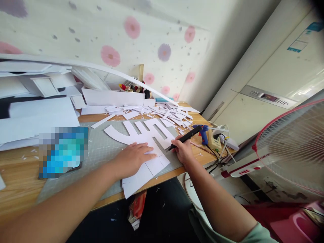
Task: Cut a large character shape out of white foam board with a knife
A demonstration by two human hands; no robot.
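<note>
"On the grey mat [97, 145], how far along is our white board [145, 137]?"
"Slotted through at its far side; nearer lines [150, 169], we judge, look uncut."
"Any containers?"
"Behind, our pot [126, 90] holds red and yellow bits [123, 86], hard to name."
"And our grip?"
"Left hand [135, 157] flat on the board; right hand [182, 148] gripping a black cutter [187, 135]."

The bare left forearm [68, 195] extends diagonally from the lower left; the bare left hand [134, 157] lies palm down, fingers extended and slightly spread. The bare right forearm [217, 195] angles up from the lower right; the bare right hand [183, 150] is curled in a pen-like grip.
</note>
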